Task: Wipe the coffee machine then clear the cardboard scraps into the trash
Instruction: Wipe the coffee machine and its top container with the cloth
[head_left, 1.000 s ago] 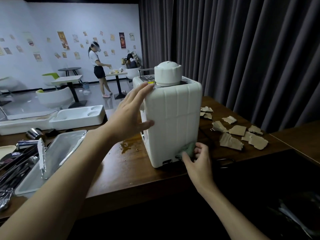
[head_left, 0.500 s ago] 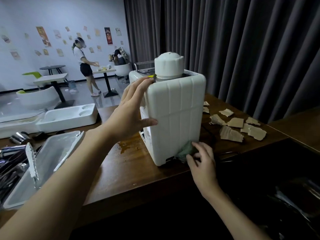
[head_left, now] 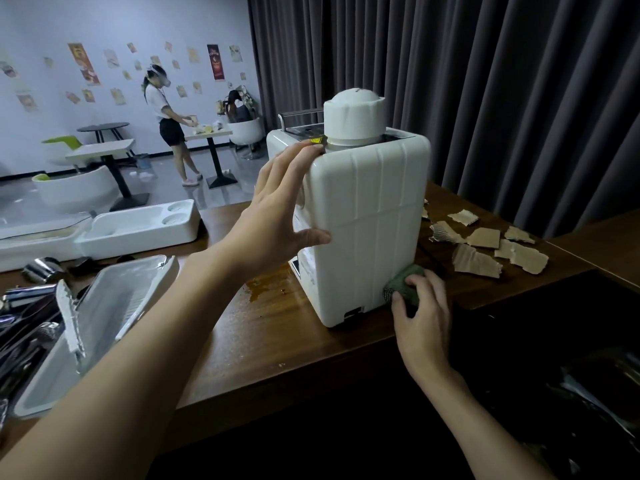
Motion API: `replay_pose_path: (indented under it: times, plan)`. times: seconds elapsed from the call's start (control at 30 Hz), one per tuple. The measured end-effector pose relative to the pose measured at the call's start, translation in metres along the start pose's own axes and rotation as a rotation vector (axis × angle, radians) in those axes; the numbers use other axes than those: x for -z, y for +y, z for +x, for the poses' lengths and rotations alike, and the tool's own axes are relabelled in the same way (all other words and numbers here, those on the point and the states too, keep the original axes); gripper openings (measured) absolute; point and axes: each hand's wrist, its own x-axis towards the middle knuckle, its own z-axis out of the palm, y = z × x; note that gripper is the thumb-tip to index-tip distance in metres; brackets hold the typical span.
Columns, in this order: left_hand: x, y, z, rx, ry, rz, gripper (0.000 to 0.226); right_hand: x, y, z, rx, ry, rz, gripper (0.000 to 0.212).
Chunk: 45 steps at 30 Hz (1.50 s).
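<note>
While the right grip (head_left: 420,313) curls its fingers over a green cloth (head_left: 405,284), thumb on the near side, it presses that wad against the bottom right corner of the coffee machine (head_left: 367,237), low down by the base. It's a firm pinch, with cloth showing above and to the left of the fingers.

Over to the left grip (head_left: 277,216): wide open, fingers straight and spread. The palm is against the machine's left edge, the fingertips reach the top rim and the thumb lies flat on the near face.

The machine itself stands upright near the front edge of the wooden bench (head_left: 277,341), a white ribbed box with a round white cap (head_left: 353,114) on top. Just left of its base, a brown puddle (head_left: 263,285) sits on the wood.

Beyond the machine's right side, the cardboard scraps (head_left: 485,247) lie scattered flat on the bench, a loose cluster of torn pieces, well apart from both hands.

Out on the left there's a white lidded tray (head_left: 104,317) with its lid propped open, metal utensils (head_left: 27,327) heaped beside it, and a white moulded tray (head_left: 138,226) further back. A dark curtain (head_left: 485,98) hangs behind the bench. Low on the right, something dark and glossy (head_left: 588,393) catches the light; I can't tell what it is. Far across the room, a person (head_left: 166,126) stands at a small table.
</note>
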Motion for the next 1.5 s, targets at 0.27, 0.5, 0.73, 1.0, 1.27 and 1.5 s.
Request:
replay_pose_path:
  times: [0.27, 0.5, 0.73, 1.0, 1.27, 1.5]
  plan:
    - [-0.002, -0.004, 0.0, -0.012, 0.001, -0.001, 0.112, -0.006, -0.017, -0.021, -0.132, 0.037, 0.187, 0.047]
    - [-0.002, -0.004, 0.001, -0.019, 0.005, 0.0, 0.113, -0.007, -0.013, -0.029, -0.096, 0.062, 0.166, 0.044]
    - [-0.002, -0.003, 0.001, -0.005, 0.005, -0.003, 0.114, -0.022, -0.03, -0.044, -0.124, 0.09, 0.23, 0.039]
    - [-0.002, 0.0, 0.0, 0.001, 0.003, -0.009, 0.113, -0.037, -0.045, -0.071, 0.063, -0.012, 0.192, 0.038]
    - [-0.001, 0.0, 0.0, 0.007, 0.001, -0.011, 0.112, -0.006, -0.025, -0.003, -0.154, 0.157, 0.203, 0.033]
    - [-0.001, -0.001, 0.0, 0.016, 0.0, -0.016, 0.112, -0.013, -0.03, -0.012, -0.146, 0.138, 0.219, 0.029]
